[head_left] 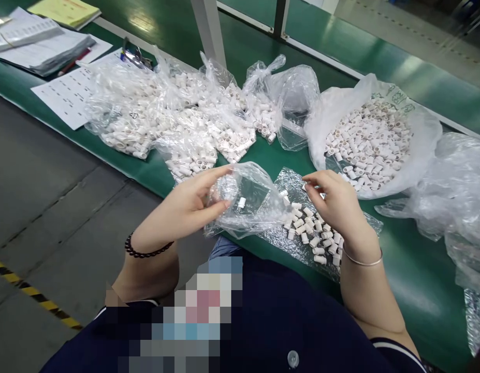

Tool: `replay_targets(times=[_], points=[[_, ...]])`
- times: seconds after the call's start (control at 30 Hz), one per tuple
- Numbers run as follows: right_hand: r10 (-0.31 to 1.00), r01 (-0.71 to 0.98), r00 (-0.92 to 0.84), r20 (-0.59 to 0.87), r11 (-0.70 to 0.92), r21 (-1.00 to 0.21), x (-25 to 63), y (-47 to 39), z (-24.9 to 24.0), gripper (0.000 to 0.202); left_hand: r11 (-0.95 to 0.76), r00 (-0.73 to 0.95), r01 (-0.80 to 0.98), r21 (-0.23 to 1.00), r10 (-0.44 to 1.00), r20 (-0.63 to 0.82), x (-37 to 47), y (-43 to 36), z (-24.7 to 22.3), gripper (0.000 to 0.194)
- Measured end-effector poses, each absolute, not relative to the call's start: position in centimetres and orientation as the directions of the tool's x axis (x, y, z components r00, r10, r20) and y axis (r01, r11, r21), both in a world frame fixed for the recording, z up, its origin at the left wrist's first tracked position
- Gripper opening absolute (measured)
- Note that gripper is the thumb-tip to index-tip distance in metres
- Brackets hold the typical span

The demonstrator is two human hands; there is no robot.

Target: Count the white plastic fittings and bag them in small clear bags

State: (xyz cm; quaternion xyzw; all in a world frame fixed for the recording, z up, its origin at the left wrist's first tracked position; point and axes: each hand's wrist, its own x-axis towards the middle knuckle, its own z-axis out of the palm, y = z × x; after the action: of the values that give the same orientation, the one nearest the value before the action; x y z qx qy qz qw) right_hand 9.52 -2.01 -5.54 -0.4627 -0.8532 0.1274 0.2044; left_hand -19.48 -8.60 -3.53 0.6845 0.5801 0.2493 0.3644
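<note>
My left hand grips a clear plastic bag at its left end, thumb and fingers curled on the film. One short white tube shows inside the bag. To the right, my right hand is closed in a pinch, and a bit of a white tube shows at its fingertips. Below that hand lies a loose pile of short white tubes on a crinkled clear plastic sheet. The bag's right end reaches the edge of this pile.
A large translucent bag full of white tubes lies open at the back right. Several filled clear bags sit along the back left. More plastic film lies at right. Papers and a metal frame post stand beyond.
</note>
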Motion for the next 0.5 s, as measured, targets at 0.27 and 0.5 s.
replay_targets(times=[0.27,0.5], points=[[0.784,0.818,-0.573,-0.239,0.564,-0.111,6.1,-1.7,-9.0,0.024,-0.055,0.192,0.577,0.815,0.979,-0.07,-19.6,-9.1,-2.9,0.073],[0.857,0.791,-0.497,0.136,0.512,-0.335,8.6,-1.3,-8.2,0.021,-0.066,0.217,0.494,0.867,0.975,-0.049,-18.5,-8.7,-3.6,0.074]])
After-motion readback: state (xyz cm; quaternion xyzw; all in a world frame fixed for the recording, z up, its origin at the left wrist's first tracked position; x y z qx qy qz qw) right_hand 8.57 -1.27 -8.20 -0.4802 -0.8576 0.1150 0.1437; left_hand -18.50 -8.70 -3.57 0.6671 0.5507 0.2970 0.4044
